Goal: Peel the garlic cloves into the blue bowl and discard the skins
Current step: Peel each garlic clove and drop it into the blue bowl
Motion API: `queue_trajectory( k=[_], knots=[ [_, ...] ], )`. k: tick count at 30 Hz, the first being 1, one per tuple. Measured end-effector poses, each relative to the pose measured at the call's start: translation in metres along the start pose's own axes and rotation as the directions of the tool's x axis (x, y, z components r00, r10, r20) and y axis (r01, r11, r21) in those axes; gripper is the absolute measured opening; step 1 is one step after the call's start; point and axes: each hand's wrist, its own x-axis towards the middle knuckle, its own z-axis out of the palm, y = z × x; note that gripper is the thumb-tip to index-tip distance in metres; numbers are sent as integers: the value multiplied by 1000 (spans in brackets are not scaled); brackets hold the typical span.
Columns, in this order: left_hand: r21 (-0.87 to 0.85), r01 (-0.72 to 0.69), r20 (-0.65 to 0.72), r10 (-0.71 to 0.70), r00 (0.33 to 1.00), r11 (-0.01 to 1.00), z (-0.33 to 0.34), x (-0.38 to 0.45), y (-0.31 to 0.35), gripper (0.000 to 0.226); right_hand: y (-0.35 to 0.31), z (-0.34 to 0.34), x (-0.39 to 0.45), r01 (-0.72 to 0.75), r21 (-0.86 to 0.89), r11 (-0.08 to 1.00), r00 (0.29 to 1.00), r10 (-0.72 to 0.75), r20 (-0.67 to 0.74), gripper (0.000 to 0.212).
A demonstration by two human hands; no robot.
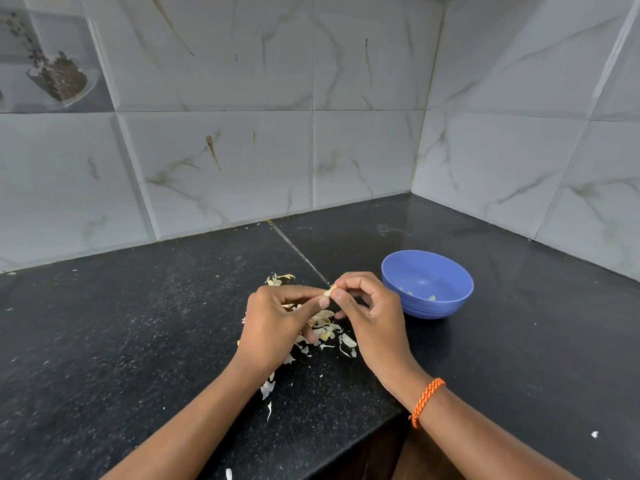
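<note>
A small pale garlic clove (331, 291) is pinched between the fingertips of both hands, held above the black counter. My left hand (277, 323) grips it from the left with thumb and forefinger. My right hand (370, 310) pinches it from the right; an orange braided band sits on that wrist. The blue bowl (446, 271) stands just right of my right hand, with a few peeled cloves (431, 297) in its bottom. A heap of papery garlic skins (329, 330) lies on the counter under and between my hands.
The black speckled counter (156, 341) runs into a corner of grey marble-look wall tiles (363, 150). Stray skin bits lie near my left forearm (267, 389) and at the counter's front edge (228, 474). A white fleck (594, 434) lies at the right.
</note>
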Motion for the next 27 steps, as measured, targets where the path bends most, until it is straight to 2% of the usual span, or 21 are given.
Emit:
queue_trajectory(
  k=[7,13,22,27],
  knots=[
    [103,-24,-67,31,997,994,1,0,-1,4,-5,4,-4,-137,139,981,989,144,-45,10],
    [137,-17,-110,32,993,990,1,0,-1,8,-7,3,-4,-137,144,980,990,139,-5,4],
    [-30,19,-10,-20,1000,999,0,1,2,16,-5,6,-3,-63,81,995,998,62,8,8],
    [-104,57,33,-54,998,993,0,2,4,10,-2,3,-2,-23,39,999,1000,23,1,8]
  ],
)
